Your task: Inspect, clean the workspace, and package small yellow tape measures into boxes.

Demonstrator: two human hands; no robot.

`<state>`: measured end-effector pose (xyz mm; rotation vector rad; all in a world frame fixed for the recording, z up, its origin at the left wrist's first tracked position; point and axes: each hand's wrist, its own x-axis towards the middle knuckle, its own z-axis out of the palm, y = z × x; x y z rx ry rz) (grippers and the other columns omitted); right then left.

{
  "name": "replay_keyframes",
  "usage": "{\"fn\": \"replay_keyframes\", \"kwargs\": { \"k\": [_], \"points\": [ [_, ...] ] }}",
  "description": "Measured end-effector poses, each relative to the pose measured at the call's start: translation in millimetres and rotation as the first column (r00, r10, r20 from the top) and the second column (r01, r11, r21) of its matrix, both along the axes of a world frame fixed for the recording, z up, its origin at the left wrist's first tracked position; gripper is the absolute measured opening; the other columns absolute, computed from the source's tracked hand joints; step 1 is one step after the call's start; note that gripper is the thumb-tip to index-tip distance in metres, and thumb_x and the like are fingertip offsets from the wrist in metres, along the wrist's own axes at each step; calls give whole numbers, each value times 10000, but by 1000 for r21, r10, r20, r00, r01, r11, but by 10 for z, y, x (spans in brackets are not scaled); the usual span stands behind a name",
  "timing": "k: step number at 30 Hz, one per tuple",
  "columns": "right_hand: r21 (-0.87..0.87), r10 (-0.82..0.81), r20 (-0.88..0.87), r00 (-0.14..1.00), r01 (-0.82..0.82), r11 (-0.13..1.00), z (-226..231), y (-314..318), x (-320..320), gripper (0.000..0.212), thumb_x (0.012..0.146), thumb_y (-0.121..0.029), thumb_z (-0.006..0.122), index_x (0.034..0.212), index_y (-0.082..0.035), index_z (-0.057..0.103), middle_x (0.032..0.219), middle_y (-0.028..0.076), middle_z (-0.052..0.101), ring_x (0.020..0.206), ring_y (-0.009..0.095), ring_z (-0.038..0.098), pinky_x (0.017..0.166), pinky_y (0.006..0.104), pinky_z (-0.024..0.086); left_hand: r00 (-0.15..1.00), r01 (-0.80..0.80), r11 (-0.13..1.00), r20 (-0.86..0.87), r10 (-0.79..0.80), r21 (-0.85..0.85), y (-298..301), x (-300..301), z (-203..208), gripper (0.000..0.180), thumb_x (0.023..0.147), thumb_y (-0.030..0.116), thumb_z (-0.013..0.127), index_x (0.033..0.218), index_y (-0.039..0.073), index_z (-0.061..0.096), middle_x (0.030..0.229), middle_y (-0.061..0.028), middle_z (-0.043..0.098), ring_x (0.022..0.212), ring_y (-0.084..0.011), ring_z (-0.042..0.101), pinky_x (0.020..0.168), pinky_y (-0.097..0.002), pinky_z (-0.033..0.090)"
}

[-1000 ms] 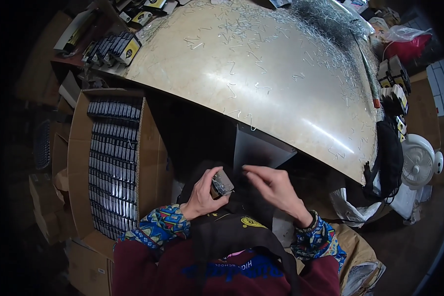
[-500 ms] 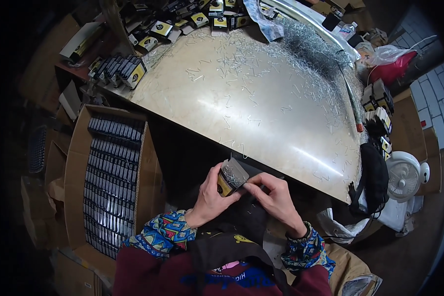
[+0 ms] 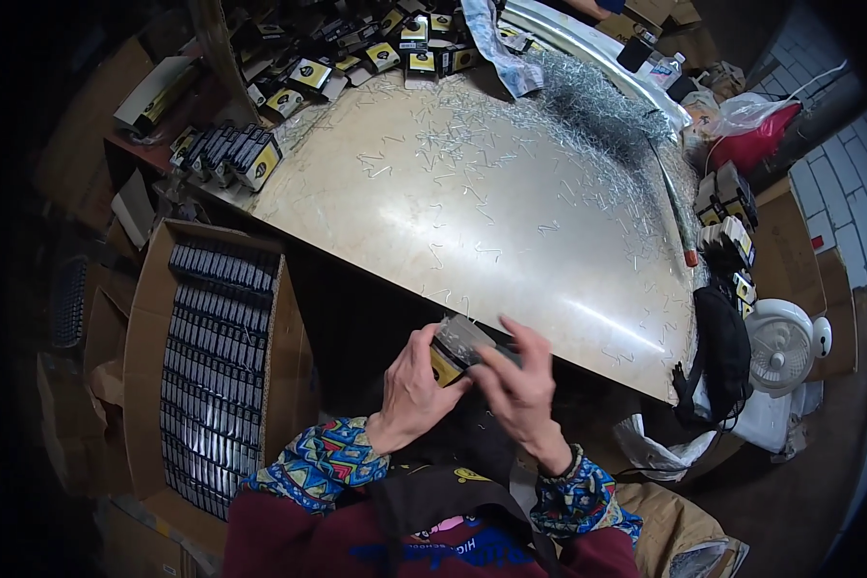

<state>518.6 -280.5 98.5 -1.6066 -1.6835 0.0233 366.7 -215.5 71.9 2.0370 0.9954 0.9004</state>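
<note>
A small black and yellow cardboard box (image 3: 445,366) is held in my left hand (image 3: 412,393), tilted just off the near edge of the table. Its grey inner flap (image 3: 464,333) stands up at the top. Against the right side of the box is my right hand (image 3: 522,390), its fingers stretched and spread, slightly blurred by motion. Whether those fingertips touch the flap is hard to make out. Bent wire hooks (image 3: 486,252) lie scattered over the metal tabletop (image 3: 356,226) beyond the hands.
Left of me stands a large carton (image 3: 284,328) packed with rows of small boxes (image 3: 212,385). A dense heap of wire pieces (image 3: 597,111) lies at the far right of the table. More black and yellow boxes (image 3: 310,75) pile up behind. A white fan (image 3: 778,349) stands at the right.
My right hand has gone from pinching at the box's edge to fingers spread over its side. The box's flap has tipped a little. The whole view has shifted slightly.
</note>
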Motion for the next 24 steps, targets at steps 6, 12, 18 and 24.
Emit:
{"fn": "replay_keyframes", "kwargs": {
  "k": [6, 12, 18, 24],
  "points": [
    [-30, 18, -91, 996, -21, 999, -2, 58, -67, 348, 747, -90, 760, 1083, -37, 685, 1357, 245, 494, 1190, 386, 507, 925, 420, 472, 996, 49, 989, 72, -59, 139, 29, 64, -51, 754, 702, 126, 798, 1322, 7, 387, 1052, -192, 580, 915, -387, 623, 752, -419, 532],
    [3, 40, -59, 997, -40, 999, 11, 114, -36, 341, 745, -96, 766, 1065, -15, 681, 1333, 241, 520, 1190, 382, 513, 943, 424, 470, 993, 55, 990, 96, -68, 128, 92, 59, -4, 758, 718, 107, 771, 1356, 24, 370, 1074, -195, 583, 937, -386, 624, 767, -420, 534],
    [-31, 61, -180, 982, -67, 997, 24, 123, -6, 383, 757, -124, 766, 1112, -26, 659, 1387, 247, 463, 1230, 398, 471, 989, 433, 437, 993, 68, 992, 87, -77, 106, 122, 36, -11, 823, 711, 130, 787, 1388, 29, 331, 1152, -204, 580, 1003, -389, 618, 820, -422, 531],
    [95, 1, -227, 974, 21, 995, 29, 113, -12, 376, 762, -57, 751, 1127, -22, 666, 1299, 239, 544, 1104, 355, 585, 856, 377, 521, 993, 64, 995, 95, -71, 82, 146, 46, 20, 863, 709, 153, 806, 1404, 38, 308, 1177, -200, 571, 1012, -381, 622, 827, -423, 531]
  ]
}}
